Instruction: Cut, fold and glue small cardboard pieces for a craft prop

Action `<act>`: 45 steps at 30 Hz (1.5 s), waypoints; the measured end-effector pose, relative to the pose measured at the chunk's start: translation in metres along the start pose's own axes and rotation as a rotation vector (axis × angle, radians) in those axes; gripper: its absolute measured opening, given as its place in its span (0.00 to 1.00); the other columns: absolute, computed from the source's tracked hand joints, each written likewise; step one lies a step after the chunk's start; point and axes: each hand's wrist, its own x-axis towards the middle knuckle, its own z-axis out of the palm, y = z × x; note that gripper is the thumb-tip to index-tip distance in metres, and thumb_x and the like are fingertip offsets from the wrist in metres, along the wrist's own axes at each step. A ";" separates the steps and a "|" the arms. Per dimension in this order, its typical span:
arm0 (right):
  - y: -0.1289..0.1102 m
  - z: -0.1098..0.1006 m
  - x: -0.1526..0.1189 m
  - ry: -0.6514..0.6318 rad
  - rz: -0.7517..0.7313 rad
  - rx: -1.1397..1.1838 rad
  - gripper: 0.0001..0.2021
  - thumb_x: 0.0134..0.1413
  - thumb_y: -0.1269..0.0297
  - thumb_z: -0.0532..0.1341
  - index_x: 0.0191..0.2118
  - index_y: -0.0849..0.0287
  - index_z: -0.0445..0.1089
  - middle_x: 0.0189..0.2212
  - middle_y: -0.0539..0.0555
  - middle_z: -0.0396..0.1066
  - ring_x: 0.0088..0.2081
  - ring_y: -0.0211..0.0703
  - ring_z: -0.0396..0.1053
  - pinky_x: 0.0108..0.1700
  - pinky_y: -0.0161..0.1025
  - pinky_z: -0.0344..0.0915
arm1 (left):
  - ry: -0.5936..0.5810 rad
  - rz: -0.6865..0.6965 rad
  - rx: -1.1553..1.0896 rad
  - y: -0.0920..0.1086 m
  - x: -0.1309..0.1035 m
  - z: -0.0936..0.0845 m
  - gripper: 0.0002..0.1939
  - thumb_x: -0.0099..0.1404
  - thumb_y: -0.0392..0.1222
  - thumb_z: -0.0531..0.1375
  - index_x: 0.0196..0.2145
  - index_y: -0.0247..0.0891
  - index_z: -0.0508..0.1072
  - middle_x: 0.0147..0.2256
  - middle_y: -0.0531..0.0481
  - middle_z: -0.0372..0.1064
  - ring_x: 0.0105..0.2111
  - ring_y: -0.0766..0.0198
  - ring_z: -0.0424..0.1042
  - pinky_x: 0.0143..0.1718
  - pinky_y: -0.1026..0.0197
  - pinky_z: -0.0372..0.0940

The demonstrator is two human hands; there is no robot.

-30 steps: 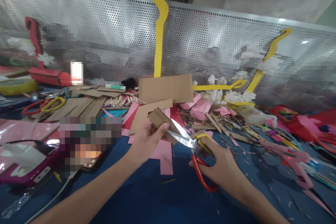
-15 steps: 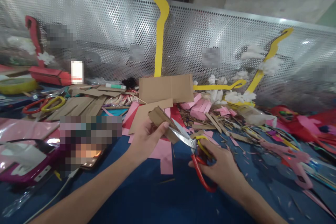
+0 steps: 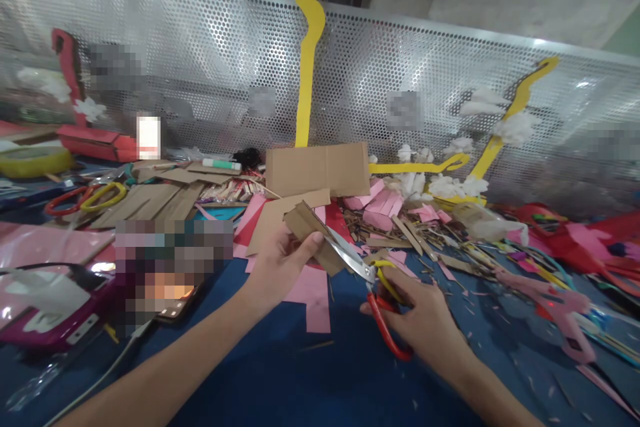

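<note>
Holding scissors (image 3: 367, 273) against cardboard (image 3: 303, 220) occupies both hands (image 3: 277, 260) (image 3: 417, 300) (tube (image 3: 221, 164) label unreadable).

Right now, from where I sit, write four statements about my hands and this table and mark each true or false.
1. The left hand holds a piece of cardboard. True.
2. The right hand holds a glue gun. False: it holds scissors; the glue gun lies on the table, farther right.
3. The tall yellow hook rises behind a brown cardboard panel. True.
4. Both handles of the scissors are red. False: one is yellow, the other red.
</note>
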 end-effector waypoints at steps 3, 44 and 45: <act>0.002 0.000 0.000 0.005 0.012 -0.011 0.18 0.53 0.51 0.69 0.27 0.56 0.63 0.21 0.44 0.61 0.24 0.36 0.58 0.27 0.33 0.57 | -0.010 -0.021 0.002 0.002 0.000 0.000 0.13 0.64 0.48 0.66 0.41 0.37 0.73 0.38 0.45 0.79 0.37 0.57 0.79 0.38 0.56 0.79; -0.004 0.005 -0.006 -0.054 0.018 -0.010 0.16 0.54 0.56 0.69 0.34 0.54 0.61 0.24 0.44 0.63 0.26 0.38 0.59 0.30 0.34 0.58 | -0.200 -0.015 -0.102 -0.012 -0.001 -0.001 0.12 0.67 0.46 0.65 0.42 0.34 0.73 0.37 0.47 0.78 0.34 0.64 0.78 0.37 0.63 0.77; -0.003 0.006 -0.006 -0.054 0.020 -0.006 0.16 0.54 0.55 0.69 0.34 0.54 0.61 0.24 0.44 0.62 0.26 0.38 0.59 0.29 0.34 0.58 | -0.201 -0.008 -0.109 -0.012 -0.001 -0.001 0.12 0.67 0.46 0.64 0.42 0.35 0.73 0.36 0.47 0.78 0.34 0.64 0.78 0.36 0.63 0.77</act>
